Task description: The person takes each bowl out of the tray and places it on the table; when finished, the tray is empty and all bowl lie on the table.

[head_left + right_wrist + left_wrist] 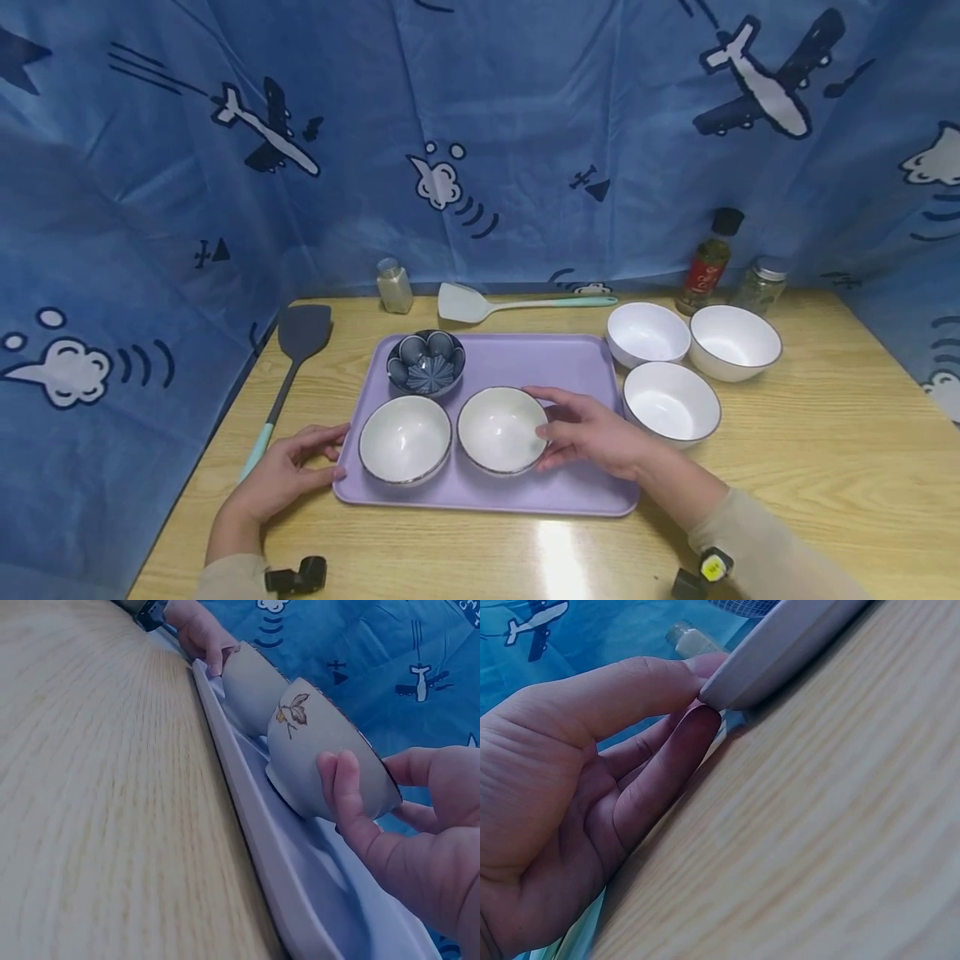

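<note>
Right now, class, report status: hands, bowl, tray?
Right hand grips middle bowl on tray. Left hand pinches tray's edge. Second bowl alongside.

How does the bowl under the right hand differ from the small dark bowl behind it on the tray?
The held bowl is larger and pale inside with a dark rim; the dark bowl is smaller, with a blue petal pattern. The right hand grips the held bowl's edge; the dark bowl stands untouched. Both sit upright and empty on the purple tray.

tray (780, 645) — blurred, cut off at top edge, jar (692, 637) behind it half hidden
</note>
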`<state>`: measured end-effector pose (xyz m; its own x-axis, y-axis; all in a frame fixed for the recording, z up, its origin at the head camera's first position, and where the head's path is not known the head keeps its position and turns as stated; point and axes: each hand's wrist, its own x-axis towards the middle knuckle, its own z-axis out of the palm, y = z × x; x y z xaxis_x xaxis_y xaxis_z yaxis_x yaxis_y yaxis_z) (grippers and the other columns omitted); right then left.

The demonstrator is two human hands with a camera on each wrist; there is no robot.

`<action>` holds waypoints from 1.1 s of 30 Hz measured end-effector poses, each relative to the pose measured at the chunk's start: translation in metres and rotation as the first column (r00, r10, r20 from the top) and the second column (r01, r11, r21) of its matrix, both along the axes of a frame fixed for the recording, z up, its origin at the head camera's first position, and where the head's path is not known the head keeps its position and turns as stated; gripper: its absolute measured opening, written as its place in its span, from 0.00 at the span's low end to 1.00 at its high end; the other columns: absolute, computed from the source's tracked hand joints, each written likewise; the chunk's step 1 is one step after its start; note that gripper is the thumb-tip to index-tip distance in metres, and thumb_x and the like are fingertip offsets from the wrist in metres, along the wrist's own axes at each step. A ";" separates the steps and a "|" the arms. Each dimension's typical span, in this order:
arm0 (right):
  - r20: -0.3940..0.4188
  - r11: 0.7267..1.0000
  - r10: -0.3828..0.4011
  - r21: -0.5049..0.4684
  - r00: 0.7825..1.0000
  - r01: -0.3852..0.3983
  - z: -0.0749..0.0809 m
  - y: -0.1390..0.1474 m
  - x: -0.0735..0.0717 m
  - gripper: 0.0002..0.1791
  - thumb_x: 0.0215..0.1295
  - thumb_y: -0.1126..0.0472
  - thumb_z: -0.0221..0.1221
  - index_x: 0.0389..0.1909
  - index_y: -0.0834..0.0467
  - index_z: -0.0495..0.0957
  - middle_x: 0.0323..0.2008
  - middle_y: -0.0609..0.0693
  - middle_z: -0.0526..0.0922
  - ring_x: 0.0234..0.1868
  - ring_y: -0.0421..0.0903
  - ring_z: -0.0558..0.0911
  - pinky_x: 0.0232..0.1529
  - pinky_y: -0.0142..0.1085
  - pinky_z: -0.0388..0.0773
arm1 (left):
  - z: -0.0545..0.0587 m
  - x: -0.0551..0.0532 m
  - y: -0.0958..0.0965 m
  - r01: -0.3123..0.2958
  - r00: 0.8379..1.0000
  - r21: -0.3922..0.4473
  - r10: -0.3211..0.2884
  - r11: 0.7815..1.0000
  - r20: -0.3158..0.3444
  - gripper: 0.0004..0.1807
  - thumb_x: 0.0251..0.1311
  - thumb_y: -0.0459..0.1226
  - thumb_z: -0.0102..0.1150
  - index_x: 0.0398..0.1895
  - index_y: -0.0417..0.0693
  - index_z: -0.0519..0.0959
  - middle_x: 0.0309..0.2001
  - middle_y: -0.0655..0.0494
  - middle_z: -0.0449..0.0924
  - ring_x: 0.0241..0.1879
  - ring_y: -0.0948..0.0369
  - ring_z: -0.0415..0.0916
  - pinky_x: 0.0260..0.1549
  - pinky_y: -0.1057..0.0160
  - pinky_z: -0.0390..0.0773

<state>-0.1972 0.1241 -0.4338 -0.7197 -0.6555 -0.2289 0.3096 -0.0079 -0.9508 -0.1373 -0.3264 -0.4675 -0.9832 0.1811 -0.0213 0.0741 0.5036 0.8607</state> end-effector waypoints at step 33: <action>-0.155 0.995 0.093 0.039 0.984 -0.088 0.065 0.106 0.014 0.33 0.75 0.69 0.49 0.78 0.53 0.53 0.62 0.56 0.72 0.43 0.55 0.87 0.49 0.52 0.84 | -0.001 -0.001 -0.002 0.010 1.000 -0.002 -0.010 1.000 -0.019 0.33 0.54 0.42 0.74 0.66 0.50 0.76 0.53 0.52 0.79 0.50 0.67 0.75 0.57 0.84 0.64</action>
